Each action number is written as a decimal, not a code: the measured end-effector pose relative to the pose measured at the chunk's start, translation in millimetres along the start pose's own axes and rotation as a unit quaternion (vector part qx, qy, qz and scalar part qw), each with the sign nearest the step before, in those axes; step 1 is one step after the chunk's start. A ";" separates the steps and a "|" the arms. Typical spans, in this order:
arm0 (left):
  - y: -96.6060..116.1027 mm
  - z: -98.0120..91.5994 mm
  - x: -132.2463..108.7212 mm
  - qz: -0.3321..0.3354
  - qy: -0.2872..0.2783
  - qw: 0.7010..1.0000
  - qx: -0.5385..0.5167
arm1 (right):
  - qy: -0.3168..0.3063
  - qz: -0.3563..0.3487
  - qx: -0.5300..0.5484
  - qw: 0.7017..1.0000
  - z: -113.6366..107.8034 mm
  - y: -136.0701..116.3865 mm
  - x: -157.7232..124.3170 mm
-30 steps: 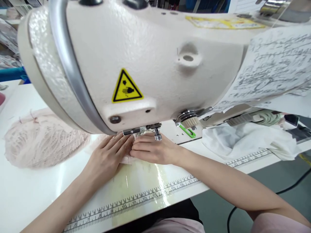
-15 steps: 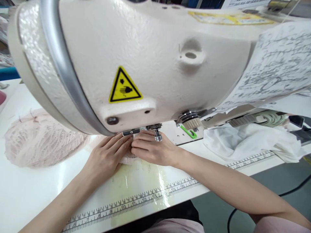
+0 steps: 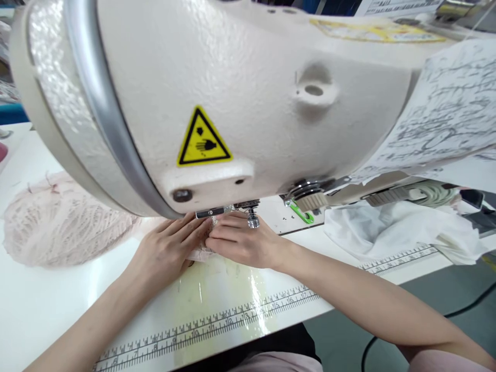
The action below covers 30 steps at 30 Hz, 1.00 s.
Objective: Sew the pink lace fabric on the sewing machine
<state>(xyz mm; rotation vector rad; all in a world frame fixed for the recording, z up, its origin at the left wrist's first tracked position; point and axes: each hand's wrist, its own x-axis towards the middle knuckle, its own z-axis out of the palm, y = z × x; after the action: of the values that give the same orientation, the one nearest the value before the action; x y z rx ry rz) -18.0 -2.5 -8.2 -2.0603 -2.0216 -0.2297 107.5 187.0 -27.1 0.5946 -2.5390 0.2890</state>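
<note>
Pink lace (image 3: pixel 200 254) lies under the unclenched left hand (image 3: pixel 169 249), beside the right hand (image 3: pixel 246 242), whose grip is unclear.

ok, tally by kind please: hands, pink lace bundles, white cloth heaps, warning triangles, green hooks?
Left hand and right hand: 2
Pink lace bundle: 1
White cloth heap: 1
Warning triangle: 1
Green hook: 1
Total: 6
</note>
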 end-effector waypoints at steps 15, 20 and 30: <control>-17.2 -6.5 -2.7 -0.013 -0.019 0.998 -0.053 | 0.018 -0.007 -0.020 1.000 9.7 -8.7 7.1; -18.3 -8.3 -1.8 -0.006 -0.020 0.999 -0.032 | 0.029 -0.010 -0.037 0.999 10.1 -9.2 8.8; -12.7 -6.6 -1.8 -0.041 -0.017 0.998 -0.038 | 0.043 -0.018 -0.047 0.998 4.3 -7.8 10.2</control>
<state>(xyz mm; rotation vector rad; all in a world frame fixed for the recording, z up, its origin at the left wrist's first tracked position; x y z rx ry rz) -30.3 -6.0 -1.6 -2.0419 -2.1513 -0.2926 101.3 175.1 -24.7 0.5775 -2.4429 0.1772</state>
